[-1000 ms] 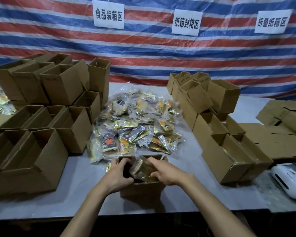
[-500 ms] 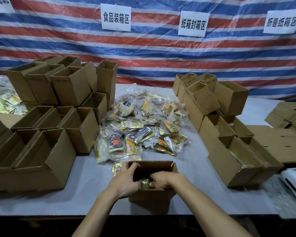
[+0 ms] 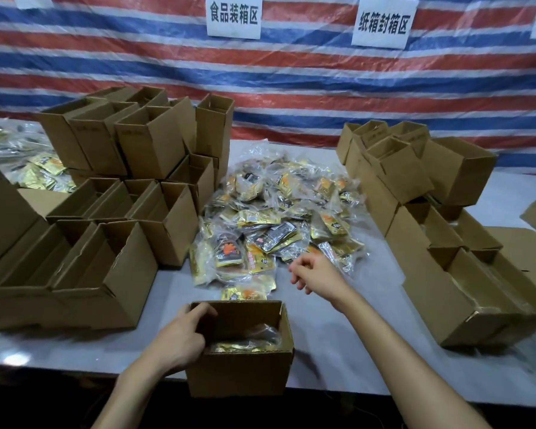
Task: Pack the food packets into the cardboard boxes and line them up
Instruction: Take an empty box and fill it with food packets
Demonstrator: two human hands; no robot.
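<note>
The left wall of an open cardboard box (image 3: 239, 376) at the near edge of the tabletop (image 3: 338, 329) is gripped by the left hand (image 3: 183, 339). The right hand (image 3: 317, 278) is held loosely curled and empty over the near fringe of the heap of food packets (image 3: 279, 218). A few gold packets (image 3: 245, 346) are seen lying inside the box, and the heap is flanked by open boxes (image 3: 149, 150) stacked to the left and further boxes (image 3: 430, 305) to the right.

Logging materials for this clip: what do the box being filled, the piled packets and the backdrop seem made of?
Box: matte brown corrugated cardboard, judging by its thick raw-cut rim. Packets: glossy clear plastic over gold, foil-looking pouches; they glint. Backdrop: probably plastic tarpaulin, striped, with a slight sheen.
</note>
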